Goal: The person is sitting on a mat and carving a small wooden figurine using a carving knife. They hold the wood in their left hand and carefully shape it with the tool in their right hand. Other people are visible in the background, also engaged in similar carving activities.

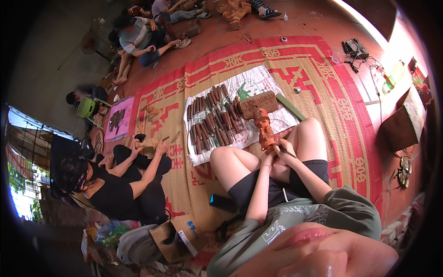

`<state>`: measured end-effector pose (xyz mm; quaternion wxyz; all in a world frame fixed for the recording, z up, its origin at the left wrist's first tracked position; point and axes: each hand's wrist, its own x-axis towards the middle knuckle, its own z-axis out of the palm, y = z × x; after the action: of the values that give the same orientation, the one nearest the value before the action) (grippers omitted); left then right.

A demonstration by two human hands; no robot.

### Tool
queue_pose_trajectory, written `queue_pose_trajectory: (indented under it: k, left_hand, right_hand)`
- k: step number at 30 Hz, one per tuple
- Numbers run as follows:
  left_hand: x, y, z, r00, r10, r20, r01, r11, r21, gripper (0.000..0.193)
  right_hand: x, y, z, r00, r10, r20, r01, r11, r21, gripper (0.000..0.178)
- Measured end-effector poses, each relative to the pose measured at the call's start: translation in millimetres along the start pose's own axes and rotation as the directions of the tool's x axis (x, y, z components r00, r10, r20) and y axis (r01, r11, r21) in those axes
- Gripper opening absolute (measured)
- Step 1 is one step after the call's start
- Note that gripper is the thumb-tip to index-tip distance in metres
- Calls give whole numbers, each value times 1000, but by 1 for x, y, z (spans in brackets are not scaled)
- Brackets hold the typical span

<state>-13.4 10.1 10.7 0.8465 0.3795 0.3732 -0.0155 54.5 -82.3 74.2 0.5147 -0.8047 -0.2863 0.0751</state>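
Left hand (pixel 268 159) closed round near end of carved reddish-brown wooden figure (pixel 265 132). Right hand (pixel 287 151) curled beside; exact grip too small to tell. Figure between knees, by white cloth (pixel 198 159). Blue print on cardboard box (pixel 177 236). Long axis points away, leaning slightly left.

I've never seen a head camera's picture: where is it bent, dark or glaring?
Head view: the mat bows at its edges, the wall at upper left is dim, glare whitens floor at upper right; head view again: the carving shows no obvious blur.
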Motion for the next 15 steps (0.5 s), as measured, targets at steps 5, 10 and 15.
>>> queue_pose_trajectory:
  k: [5, 10, 15]
  left_hand:
    - [-9, 5, 13, 996, 92, -14, -92, 995, -45, 26]
    - [-7, 4, 2, 998, 62, 24, -61, 998, -32, 35]
    - [-4, 3, 3, 999, 35, 12, -35, 999, 2, 35]
  right_hand:
    - [1, -5, -5, 1000, 15, -22, -15, 1000, -5, 15]
    - [-5, -13, -6, 998, 25, 49, -26, 1000, 11, 15]
    - [-7, -6, -3, 999, 30, -32, -29, 999, 35, 16]
